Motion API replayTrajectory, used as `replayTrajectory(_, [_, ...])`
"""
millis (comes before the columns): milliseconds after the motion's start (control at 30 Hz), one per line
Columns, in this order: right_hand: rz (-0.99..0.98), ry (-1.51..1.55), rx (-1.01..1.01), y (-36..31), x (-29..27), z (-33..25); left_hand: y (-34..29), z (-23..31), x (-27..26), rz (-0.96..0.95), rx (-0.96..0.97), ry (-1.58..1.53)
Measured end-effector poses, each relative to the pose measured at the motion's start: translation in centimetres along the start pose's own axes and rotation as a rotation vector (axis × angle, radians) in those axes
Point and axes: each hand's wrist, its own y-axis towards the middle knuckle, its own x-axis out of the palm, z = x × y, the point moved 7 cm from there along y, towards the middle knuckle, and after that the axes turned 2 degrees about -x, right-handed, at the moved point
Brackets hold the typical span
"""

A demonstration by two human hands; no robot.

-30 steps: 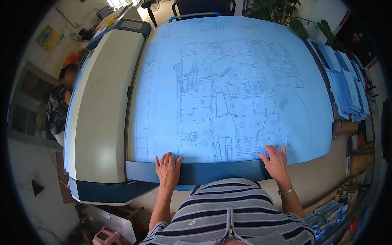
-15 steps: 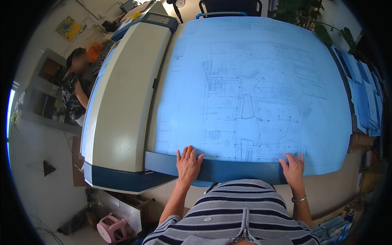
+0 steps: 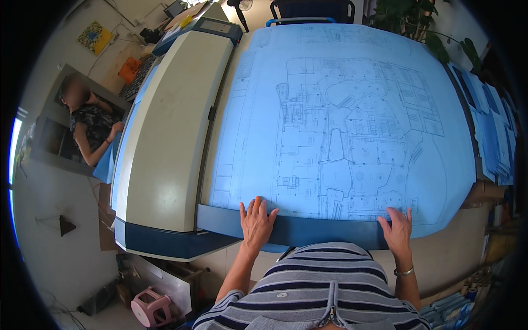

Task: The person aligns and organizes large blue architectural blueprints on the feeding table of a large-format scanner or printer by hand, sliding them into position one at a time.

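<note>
A large blue sheet printed with a building plan [image 3: 253, 148] lies spread over the machine's table. My left hand [image 3: 257, 223] rests on the dark blue front rail [image 3: 324, 234], fingers apart, their tips on the sheet's near edge. Farther right, my right hand [image 3: 396, 225] lies over the same rail with its fingers spread at the sheet's edge. Nothing is held in either hand. On the right wrist sits a metal bangle [image 3: 404, 271].
A long beige machine housing [image 3: 170, 126] stands along the table's left side. Beyond it, a person [image 3: 91, 121] holds a blue sheet [image 3: 108, 162]. Folded blue sheets [image 3: 492, 129] are piled at the right. A pink stool [image 3: 151, 308] stands on the floor, lower left.
The person at the left has turned and shifted, and a blue sheet now shows at their hand. The printed lines look sharper. My hands stay nearly in place.
</note>
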Motion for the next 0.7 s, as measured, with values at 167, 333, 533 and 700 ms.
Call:
replayTrajectory(167, [0.029,0.012,-0.045,-0.4,0.4,-0.1,-0.3,-0.1,0.1,0.034,0.003,0.006])
replayTrajectory(333, [0.017,0.023,-0.029,-0.5,0.3,-0.6,-0.3,-0.3,-0.3,0.014,-0.015,-0.022])
replayTrajectory(533, [0.013,0.036,-0.046,-0.6,0.6,-0.5,-0.2,-1.0,-0.3,0.107,-0.005,-0.042])
replayTrajectory(700, [-0.011,0.051,-0.057,-0.4,0.1,-0.7,0.0,-1.1,-0.4,0.108,-0.034,-0.035])
